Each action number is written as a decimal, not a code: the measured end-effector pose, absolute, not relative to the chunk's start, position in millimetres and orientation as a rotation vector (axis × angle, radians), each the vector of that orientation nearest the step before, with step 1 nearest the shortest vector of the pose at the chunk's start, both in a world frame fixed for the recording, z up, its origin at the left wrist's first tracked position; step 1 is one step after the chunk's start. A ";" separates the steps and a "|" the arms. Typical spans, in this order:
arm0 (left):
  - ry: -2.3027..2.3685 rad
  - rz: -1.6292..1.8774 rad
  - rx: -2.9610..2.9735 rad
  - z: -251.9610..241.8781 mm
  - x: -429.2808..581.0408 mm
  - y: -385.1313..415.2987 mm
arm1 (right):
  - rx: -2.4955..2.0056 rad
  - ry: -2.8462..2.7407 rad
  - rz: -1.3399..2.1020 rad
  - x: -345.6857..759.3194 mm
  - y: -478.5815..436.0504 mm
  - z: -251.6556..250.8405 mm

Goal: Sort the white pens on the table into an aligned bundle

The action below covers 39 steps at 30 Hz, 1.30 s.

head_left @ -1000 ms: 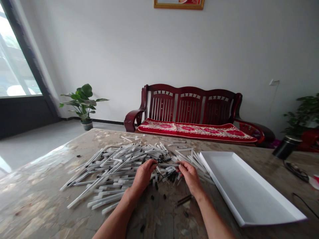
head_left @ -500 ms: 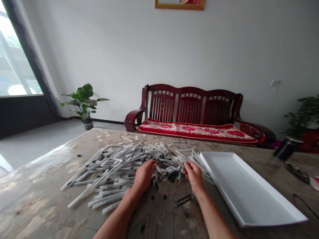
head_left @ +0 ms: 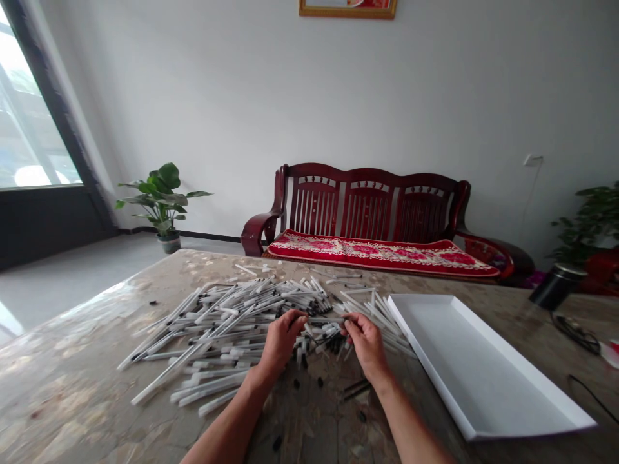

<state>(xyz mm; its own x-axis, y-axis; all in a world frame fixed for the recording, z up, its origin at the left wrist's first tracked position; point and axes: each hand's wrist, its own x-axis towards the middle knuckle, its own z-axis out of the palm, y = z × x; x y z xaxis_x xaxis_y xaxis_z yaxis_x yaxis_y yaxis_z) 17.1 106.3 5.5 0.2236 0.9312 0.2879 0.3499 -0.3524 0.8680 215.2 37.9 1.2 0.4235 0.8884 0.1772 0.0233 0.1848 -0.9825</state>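
Between my two hands a pen (head_left: 325,319) is held level, a pale barrel with a darker end on the right. My left hand (head_left: 284,335) pinches its left end. At the other end, the thumb and fingers of my right hand (head_left: 365,338) are closed on it; a cap there is too small to make out. Under and beyond the hands lies a big heap of white and clear pen parts (head_left: 232,322), many with black tips. Small black caps (head_left: 320,383) are scattered on the near side of the table.
A shallow white box lid or tray (head_left: 503,380) stands right of my right hand, its low wall close to some pens. Farther right are a black cylinder (head_left: 558,287) and cables (head_left: 580,335). A dark red wooden bench (head_left: 370,203) stands behind the stone-patterned table (head_left: 72,386).
My right hand has moved slightly left towards my left hand. The pen now spans the gap between them. The heap and the tray look unchanged.
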 end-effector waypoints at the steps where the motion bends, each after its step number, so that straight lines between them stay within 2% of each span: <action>1: 1.206 1.101 1.810 6.0 16.8 106.4 | -1.223 -0.978 0.758 214.3 37.6 2.4; 8: 1.217 1.110 1.834 10.5 14.8 106.1 | -1.309 -0.976 0.846 213.9 33.7 4.5; 16: 1.247 1.083 1.871 8.9 13.1 107.8 | -1.222 -1.010 0.804 215.4 35.4 4.4; 22: 1.223 1.068 1.879 8.1 13.6 107.9 | -1.342 -1.017 0.820 216.5 34.3 5.5; 28: 1.262 1.061 1.873 6.5 11.8 110.0 | -1.228 -1.017 0.791 216.6 36.5 4.1; 35: 1.257 1.037 1.908 8.8 12.1 108.4 | -1.379 -1.033 0.873 217.4 35.7 0.5; 39: 1.351 1.003 1.946 6.7 8.0 113.1 | -1.321 -1.004 0.825 217.8 38.7 1.1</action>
<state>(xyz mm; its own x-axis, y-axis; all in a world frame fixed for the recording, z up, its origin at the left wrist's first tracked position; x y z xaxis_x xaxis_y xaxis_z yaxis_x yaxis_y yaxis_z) 8.0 113.1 6.7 0.2123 0.9419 0.2603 0.5218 -0.3344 0.7848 217.8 38.7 1.1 0.3709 0.9216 0.1146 0.0663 0.0968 -0.9931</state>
